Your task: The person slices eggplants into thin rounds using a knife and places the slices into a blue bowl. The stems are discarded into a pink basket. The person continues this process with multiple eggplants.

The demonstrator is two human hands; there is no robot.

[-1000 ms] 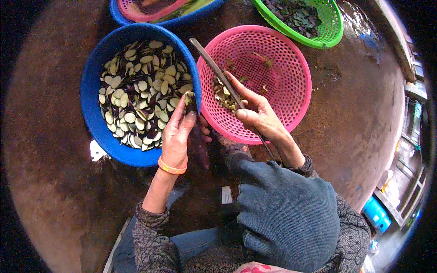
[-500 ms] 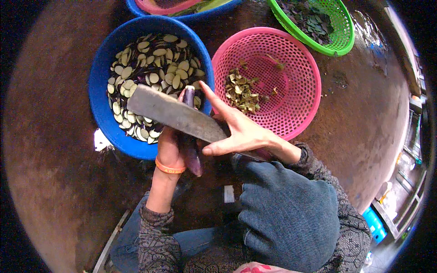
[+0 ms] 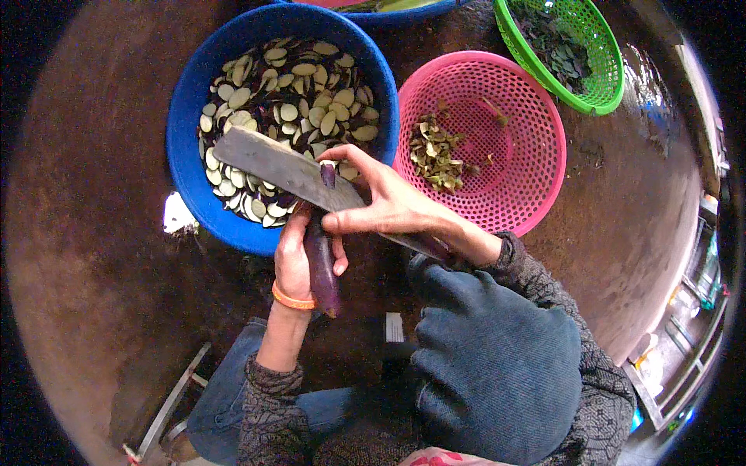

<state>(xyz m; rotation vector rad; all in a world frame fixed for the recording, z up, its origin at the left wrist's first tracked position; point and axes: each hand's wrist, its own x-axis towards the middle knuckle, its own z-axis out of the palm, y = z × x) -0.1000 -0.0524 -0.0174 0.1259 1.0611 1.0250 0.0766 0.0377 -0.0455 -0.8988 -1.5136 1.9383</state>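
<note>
A long purple eggplant [image 3: 322, 272] is gripped in my left hand [image 3: 291, 260], its lower end pointing back toward me. My right hand [image 3: 400, 203] holds a broad, worn knife [image 3: 272, 165], its blade slanting across the upper part of the eggplant. The right thumb presses near the blade's lower edge, while its index finger curls around by the eggplant's pale cut end. Just beyond the blade, a blue basin [image 3: 185, 147] holds many oval eggplant slices [image 3: 327, 116] with pale flesh and dark skin. The knife's handle is mostly hidden by my right hand.
Right of the basin stands a pink perforated basket [image 3: 536, 167] with trimmed scraps [image 3: 435, 155]. A green basket [image 3: 610, 78] of dark leaves is at the far right. Another blue container [image 3: 412, 13] shows at the top edge. Blue cloth [image 3: 497, 365] covers my right knee.
The whole view has shifted, with basin and baskets now farther right. My right index finger, stretched out before, has curled in toward the eggplant's upper end, and less eggplant shows above the blade.
</note>
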